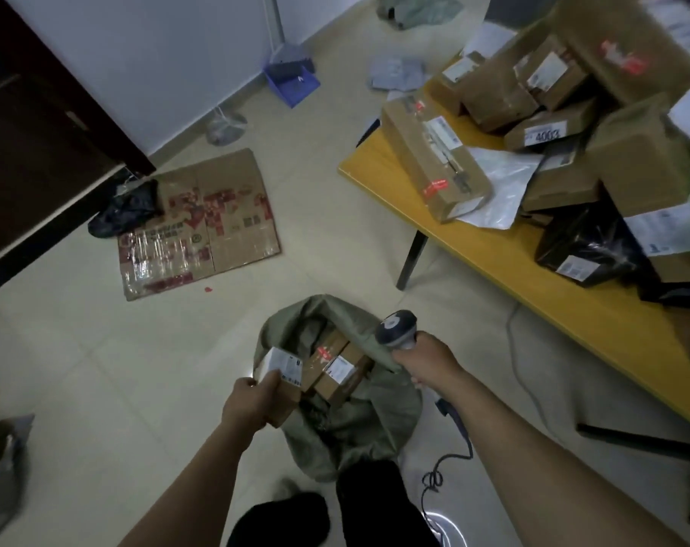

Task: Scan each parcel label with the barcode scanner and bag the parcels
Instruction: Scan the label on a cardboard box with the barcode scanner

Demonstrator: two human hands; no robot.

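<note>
parcel: small cardboard box [282,367], white label up, at the sack's left rim - looks light and stiff, best held by its edges
left hand [252,402]: fingers clamped round the box's near end
right hand [426,361]: fingers wrapped on the scanner [396,327] handle
sack [390,408]: soft, floppy, on the floor - boxes inside
counter [513,262]: more parcels piled

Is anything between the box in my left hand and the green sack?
Nothing visible: the left hand holds the small brown cardboard parcel at the open mouth of the grey-green fabric sack.
</note>
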